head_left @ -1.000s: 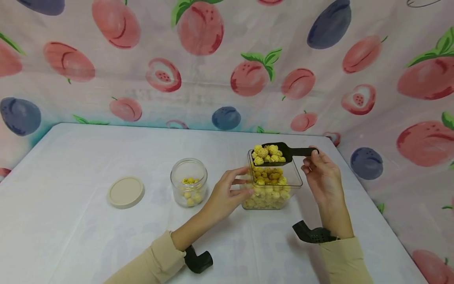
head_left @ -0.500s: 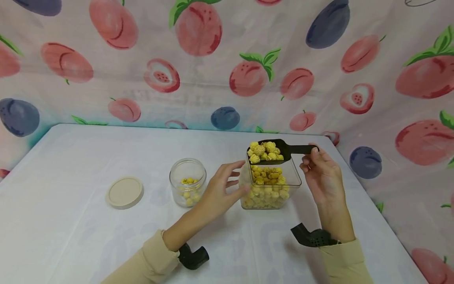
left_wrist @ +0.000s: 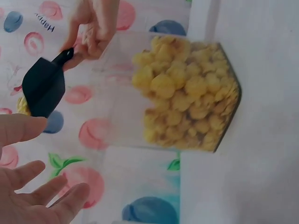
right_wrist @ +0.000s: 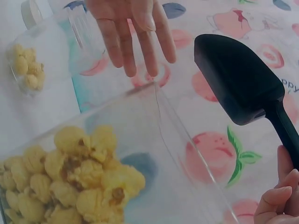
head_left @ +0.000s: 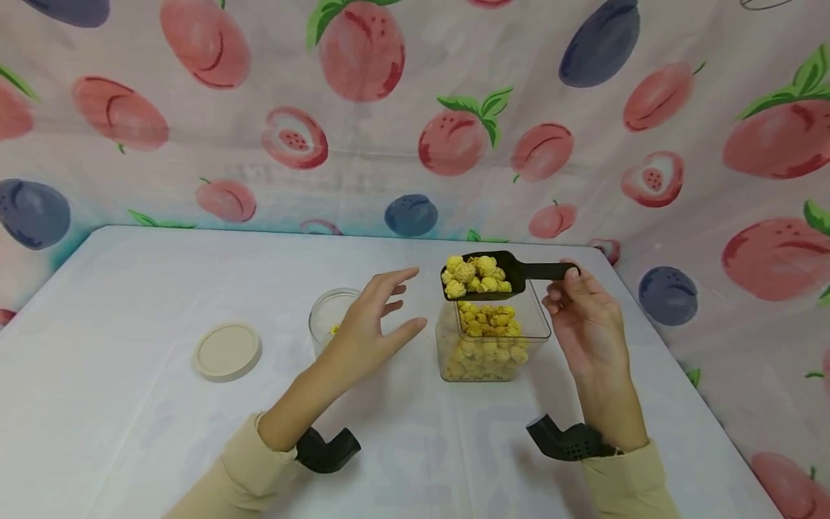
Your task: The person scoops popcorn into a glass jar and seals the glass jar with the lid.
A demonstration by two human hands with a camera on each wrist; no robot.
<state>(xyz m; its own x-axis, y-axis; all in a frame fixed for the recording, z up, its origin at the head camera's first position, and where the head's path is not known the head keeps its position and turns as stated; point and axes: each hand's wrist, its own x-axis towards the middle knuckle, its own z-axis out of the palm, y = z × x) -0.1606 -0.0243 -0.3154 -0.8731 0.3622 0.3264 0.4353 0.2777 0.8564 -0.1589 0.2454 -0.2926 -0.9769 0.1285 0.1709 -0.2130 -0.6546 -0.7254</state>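
Note:
My right hand [head_left: 586, 310] pinches the handle end of a black scoop [head_left: 515, 272], which is heaped with yellow popcorn [head_left: 476, 275]. The scoop hangs level above the back left rim of a clear square container [head_left: 489, 353] holding more popcorn. My left hand [head_left: 366, 324] is apart from the container, fingers spread and holding nothing, in front of a round clear jar [head_left: 324, 313] that it partly hides. In the right wrist view, some popcorn pieces [right_wrist: 28, 67] lie in that jar. The left wrist view shows the scoop's underside [left_wrist: 44, 88] beyond the left thumb.
A round beige lid [head_left: 228, 352] lies on the white table [head_left: 130, 303] left of the jar. Behind and to the right hangs a fruit-print cloth [head_left: 363, 173]. Each wrist wears a black camera mount [head_left: 327, 450].
My left hand has let go of the container's side and moved left, over in front of the jar. The loaded scoop has shifted slightly left and up in my right hand.

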